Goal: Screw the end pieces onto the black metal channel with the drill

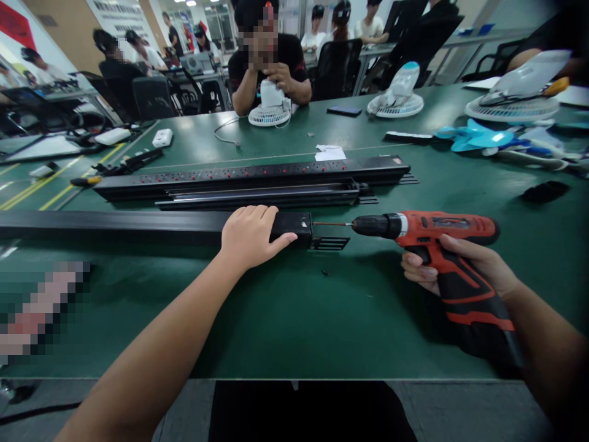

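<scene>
Gripping the long black metal housing near one end, the left hand has its fingers folded over the far edge and its thumb along the top, so the housing lies under that palm and runs away to its left. The right hand is closed around the handle of a red-and-black cordless drill, its forefinger near the trigger, the long bit pointing at the housing's end face; I cannot tell whether the tip is seated or stops just short. If the right wrist tilts, the bit could skid and scratch that end, or catch the slotted bracket jutting just right of the left thumb. Too light a left-hand hold might let the housing twist, or slide toward the power strip beyond the knuckles.
</scene>
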Motion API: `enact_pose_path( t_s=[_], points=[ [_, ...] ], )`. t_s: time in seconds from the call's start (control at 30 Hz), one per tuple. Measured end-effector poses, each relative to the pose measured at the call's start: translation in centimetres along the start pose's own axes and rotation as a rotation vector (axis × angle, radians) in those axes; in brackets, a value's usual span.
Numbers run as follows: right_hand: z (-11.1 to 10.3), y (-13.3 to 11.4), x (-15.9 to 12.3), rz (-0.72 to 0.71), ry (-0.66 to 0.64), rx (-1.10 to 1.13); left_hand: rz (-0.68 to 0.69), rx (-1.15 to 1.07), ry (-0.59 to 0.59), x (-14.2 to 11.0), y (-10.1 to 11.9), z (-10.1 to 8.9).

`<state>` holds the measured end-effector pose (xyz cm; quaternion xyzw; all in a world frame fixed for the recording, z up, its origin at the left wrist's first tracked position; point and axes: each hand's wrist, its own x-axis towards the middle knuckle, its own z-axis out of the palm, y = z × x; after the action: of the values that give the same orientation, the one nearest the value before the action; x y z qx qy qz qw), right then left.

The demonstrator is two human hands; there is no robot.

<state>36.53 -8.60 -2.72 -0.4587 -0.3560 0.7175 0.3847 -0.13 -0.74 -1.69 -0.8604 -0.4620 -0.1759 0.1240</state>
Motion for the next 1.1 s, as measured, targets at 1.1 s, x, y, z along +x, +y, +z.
enact_pose_path(
  t_s=[1.1],
  points=[
    [-1.3, 0.2, 0.1, 0.074, -0.010, -0.065, 0.001, -0.001, -0.001, 0.0, 0.1, -0.1]
  ],
)
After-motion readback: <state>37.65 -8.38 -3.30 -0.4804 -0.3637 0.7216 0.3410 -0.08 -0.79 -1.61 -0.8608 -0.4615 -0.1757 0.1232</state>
